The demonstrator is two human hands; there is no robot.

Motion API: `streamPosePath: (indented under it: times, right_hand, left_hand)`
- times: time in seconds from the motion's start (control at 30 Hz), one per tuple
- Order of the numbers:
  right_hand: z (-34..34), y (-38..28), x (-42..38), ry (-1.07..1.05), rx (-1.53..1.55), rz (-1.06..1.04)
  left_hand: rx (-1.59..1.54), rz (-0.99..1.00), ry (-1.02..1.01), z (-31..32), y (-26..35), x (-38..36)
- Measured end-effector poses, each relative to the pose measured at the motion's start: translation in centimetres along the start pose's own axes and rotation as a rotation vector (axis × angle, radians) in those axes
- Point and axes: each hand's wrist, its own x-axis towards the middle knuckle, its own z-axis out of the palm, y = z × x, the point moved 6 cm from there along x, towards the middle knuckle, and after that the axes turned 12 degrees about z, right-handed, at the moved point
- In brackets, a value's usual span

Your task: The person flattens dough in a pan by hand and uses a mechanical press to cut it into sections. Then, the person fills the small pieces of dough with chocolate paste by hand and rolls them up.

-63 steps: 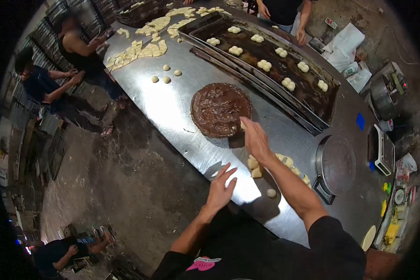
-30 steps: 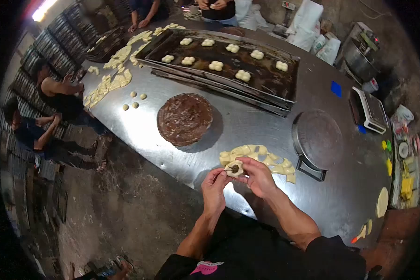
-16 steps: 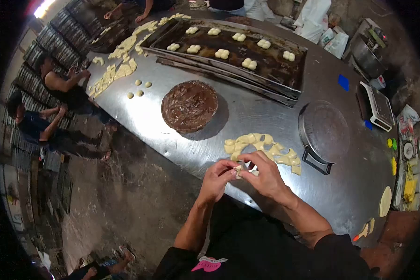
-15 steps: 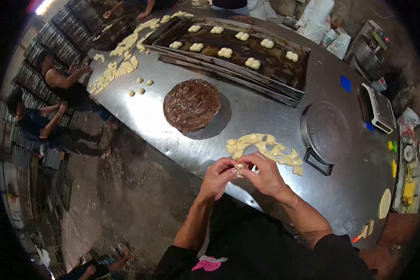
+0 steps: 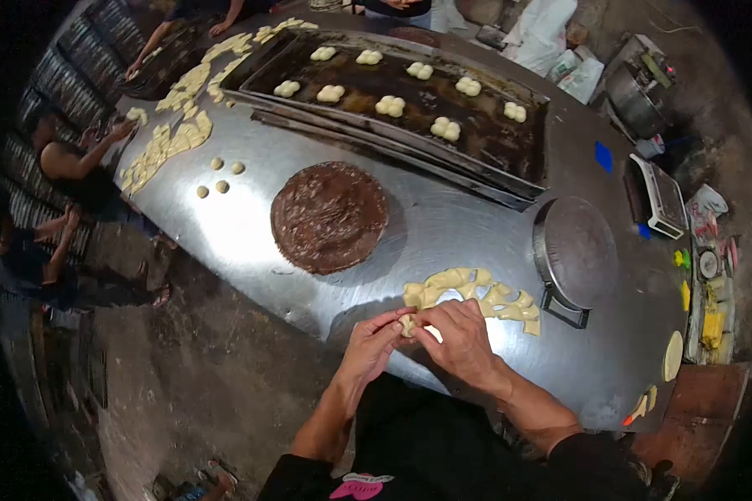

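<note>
A small piece of pale dough [image 5: 406, 326], gathered into folds on top, sits pinched between my two hands. My left hand [image 5: 371, 344] cups it from the left with closed fingers. From the right, my right hand [image 5: 458, 341] presses its fingertips and thumb on the dough's edge. Just beyond the hands lies a flat sheet of dough scraps [image 5: 497, 305] with round holes cut in it. A round mound of dark brown filling [image 5: 329, 219] stands farther off to the left. What is inside the dough piece cannot be seen.
Dark baking trays [image 5: 510, 196] are stacked at the back, with several dough clusters [image 5: 390, 106] on top. Small dough balls [image 5: 216, 164] and more scraps [image 5: 165, 150] lie left. On the right are a round metal pan [image 5: 578, 250] and a scale [image 5: 667, 196]. Other people stand left and behind.
The dough between my fingers looks rounder and more gathered on top. My hands stay closed around it. The view has shifted slightly, and a person's arm at the far left reaches lower toward a dark tray.
</note>
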Motion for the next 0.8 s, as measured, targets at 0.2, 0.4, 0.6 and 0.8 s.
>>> streamPosePath:
  times: [0.2, 0.4, 0.6, 0.8]
  right_hand:
    - [-2.2, 3.8, -3.9, 0.121, -0.028, 0.04]
    - [-7.5, 10.1, -14.6, 0.345, -0.119, 0.26]
    - [-8.8, 20.9, -28.4, 0.463, -0.48, 0.537]
    - [-10.1, 20.5, -29.6, 0.398, -0.379, 0.674]
  left_hand:
    - [0.119, -0.19, -0.112, 4.0, -3.1, 1.3]
    - [0.236, -0.379, -0.207, 10.0, -14.7, -1.3]
    - [1.437, 0.506, -0.754, 15.8, -22.5, 1.0]
    - [1.777, 0.894, -1.047, 19.8, -24.5, 4.8]
